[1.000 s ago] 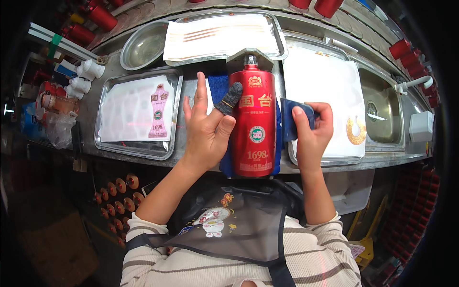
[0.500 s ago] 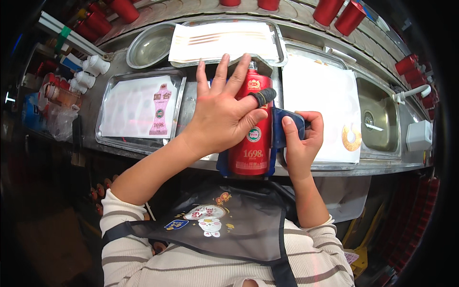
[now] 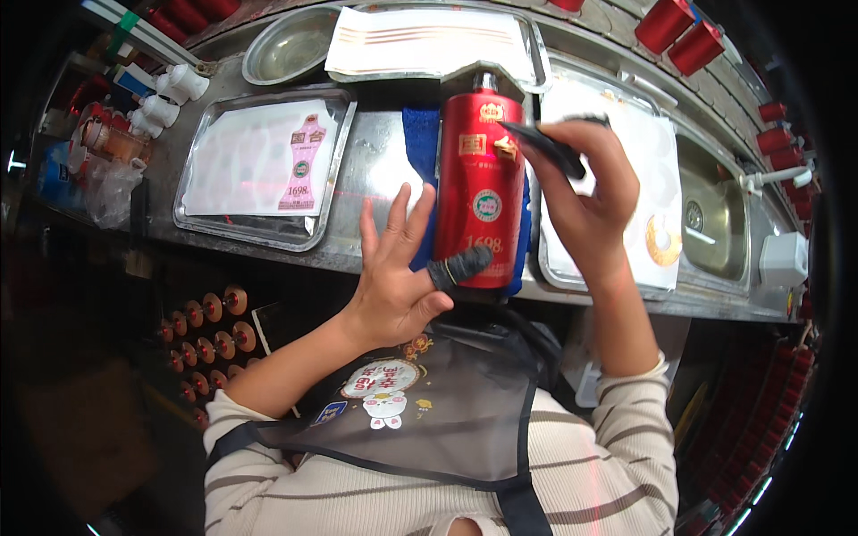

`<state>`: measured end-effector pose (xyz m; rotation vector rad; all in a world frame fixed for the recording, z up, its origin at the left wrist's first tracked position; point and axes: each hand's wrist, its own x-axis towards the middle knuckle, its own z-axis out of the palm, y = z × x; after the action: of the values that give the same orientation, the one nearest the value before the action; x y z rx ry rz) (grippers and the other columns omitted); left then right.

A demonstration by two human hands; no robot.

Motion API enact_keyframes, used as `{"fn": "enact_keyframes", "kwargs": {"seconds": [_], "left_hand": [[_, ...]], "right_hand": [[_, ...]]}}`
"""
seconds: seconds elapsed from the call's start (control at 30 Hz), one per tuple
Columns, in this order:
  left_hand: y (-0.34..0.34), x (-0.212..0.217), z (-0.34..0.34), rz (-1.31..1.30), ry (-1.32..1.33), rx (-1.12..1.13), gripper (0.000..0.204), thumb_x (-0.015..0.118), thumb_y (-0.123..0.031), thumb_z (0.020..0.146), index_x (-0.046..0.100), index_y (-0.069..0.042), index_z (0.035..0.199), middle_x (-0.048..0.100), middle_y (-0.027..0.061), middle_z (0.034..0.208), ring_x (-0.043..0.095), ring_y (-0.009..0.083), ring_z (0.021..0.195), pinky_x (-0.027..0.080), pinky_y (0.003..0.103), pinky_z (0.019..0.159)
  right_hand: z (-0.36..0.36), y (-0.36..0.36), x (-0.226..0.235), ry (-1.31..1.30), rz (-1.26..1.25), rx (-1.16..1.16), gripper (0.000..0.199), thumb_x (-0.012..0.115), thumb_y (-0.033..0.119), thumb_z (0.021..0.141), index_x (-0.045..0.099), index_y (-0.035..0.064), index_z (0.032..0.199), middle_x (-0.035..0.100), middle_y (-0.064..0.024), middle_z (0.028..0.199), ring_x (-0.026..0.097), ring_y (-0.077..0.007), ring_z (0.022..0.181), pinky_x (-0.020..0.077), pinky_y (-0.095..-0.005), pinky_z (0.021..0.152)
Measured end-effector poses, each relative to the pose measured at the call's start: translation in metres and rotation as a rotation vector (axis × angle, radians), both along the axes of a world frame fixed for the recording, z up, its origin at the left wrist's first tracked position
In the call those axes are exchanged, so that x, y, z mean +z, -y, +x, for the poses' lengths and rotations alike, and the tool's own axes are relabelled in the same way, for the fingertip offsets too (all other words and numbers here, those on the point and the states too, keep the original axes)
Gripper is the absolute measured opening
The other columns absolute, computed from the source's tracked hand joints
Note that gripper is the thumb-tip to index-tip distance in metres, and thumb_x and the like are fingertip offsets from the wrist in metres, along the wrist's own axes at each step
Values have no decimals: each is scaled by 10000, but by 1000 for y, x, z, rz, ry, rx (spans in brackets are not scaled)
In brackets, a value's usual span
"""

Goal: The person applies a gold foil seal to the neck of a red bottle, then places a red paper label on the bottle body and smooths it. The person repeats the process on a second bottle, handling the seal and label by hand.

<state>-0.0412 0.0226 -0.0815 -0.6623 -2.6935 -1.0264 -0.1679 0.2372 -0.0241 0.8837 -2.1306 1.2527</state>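
A glossy red bottle (image 3: 481, 179) with gold characters and a round green-and-white emblem lies on its back, its neck pointing away from me. A blue cloth (image 3: 420, 134) shows beneath it. My left hand (image 3: 393, 286) is open, fingers spread, at the bottle's lower left; a black finger cover (image 3: 460, 268) on one finger overlaps the bottle's lower end. At the upper right, my right hand (image 3: 594, 183) grips a thin dark scraper (image 3: 554, 152) between thumb and fingers. Its tip reaches the bottle near the gold characters; whether it touches I cannot tell.
Left stands a metal tray (image 3: 331, 192) with a printed transfer sheet (image 3: 241, 165). Farther off are a metal bowl (image 3: 286, 49) and another sheet-covered tray (image 3: 541, 67). White sheets (image 3: 657, 192) and a sink (image 3: 715, 214) lie right. Red cups (image 3: 666, 25) stand behind.
My left hand has drawn back from across the bottle to its lower end. My right hand has carried the scraper from the bottle's right side up to its upper front. The view has shifted.
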Motion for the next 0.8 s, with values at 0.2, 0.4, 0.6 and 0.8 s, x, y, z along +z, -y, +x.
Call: {"fn": "enact_keyframes", "kwargs": {"seconds": [0.2, 0.4, 0.6, 0.8], "left_hand": [[-12, -13, 7, 149, 59, 171, 549, 368, -552, 1034, 718, -181, 1235, 166, 296, 1619, 171, 490, 1493, -20, 708, 1115], [-5, -23, 1, 355, 145, 282, 469, 473, -386, 1042, 634, 18, 866, 210, 339, 1588, 272, 472, 1464, 34, 703, 1119], [-16, -12, 8, 531, 255, 172, 609, 597, -353, 990, 453, 33, 1439, 446, 255, 1500, 387, 361, 1434, 59, 571, 1190], [-24, -11, 7, 700, 404, 187, 467, 573, -181, 1021, 472, 4, 1438, 560, 88, 1344, 497, 157, 1246, 368, 317, 1073]], "right_hand": [[-1, 20, 4, -237, 313, 93, 291, 774, 22, 586, 683, 132, 840, 578, -35, 765, 590, -277, 813, 480, -388, 730], [73, 12, 8, -180, 381, 277, 229, 722, 89, 654, 717, 79, 883, 598, -42, 826, 604, -248, 846, 496, -387, 708], [83, -8, 8, 143, 138, 106, 362, 726, -122, 609, 730, 47, 929, 650, -72, 790, 614, -235, 768, 496, -359, 686], [120, -21, -21, 83, 176, 100, 321, 803, -96, 678, 714, 77, 933, 639, -85, 871, 626, -248, 815, 504, -338, 753]]}}
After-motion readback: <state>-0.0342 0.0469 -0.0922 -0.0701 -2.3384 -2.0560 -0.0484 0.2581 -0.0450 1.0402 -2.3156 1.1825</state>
